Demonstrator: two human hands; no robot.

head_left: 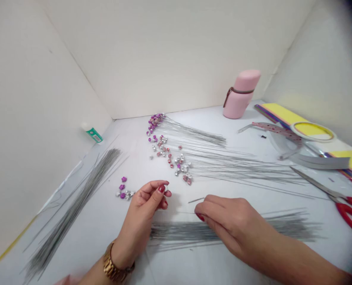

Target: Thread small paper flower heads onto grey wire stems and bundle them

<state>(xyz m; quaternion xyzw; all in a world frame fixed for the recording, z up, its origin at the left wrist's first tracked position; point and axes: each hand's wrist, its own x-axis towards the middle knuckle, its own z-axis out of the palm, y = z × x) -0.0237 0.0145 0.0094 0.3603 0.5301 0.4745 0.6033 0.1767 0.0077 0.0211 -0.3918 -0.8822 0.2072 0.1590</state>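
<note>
My left hand [148, 204], with a gold watch [112, 263] at the wrist, pinches a small silvery paper star [166, 188] between thumb and fingers. To its right, my right hand [228, 219] has thumb and fingertips pressed together, and a thin wire seems to run left from them; the rest of it is hidden. A short needle-like metal rod [195, 200] shows just beyond the right fingers; whether it is held or lying there I cannot tell. Under both hands lies a bundle of grey wires [184, 230]. Loose purple stars [122, 187] and silver ones are left of my left hand.
Star-tipped wires [229, 164] lie in the middle, with a purple-tipped bunch [190, 130] behind. Another wire bundle [75, 209] is at left, near a green-and-white tube [93, 133]. Rightward are a pink bottle [238, 99], tape roll [295, 128], paper strips and red-handled scissors [347, 209].
</note>
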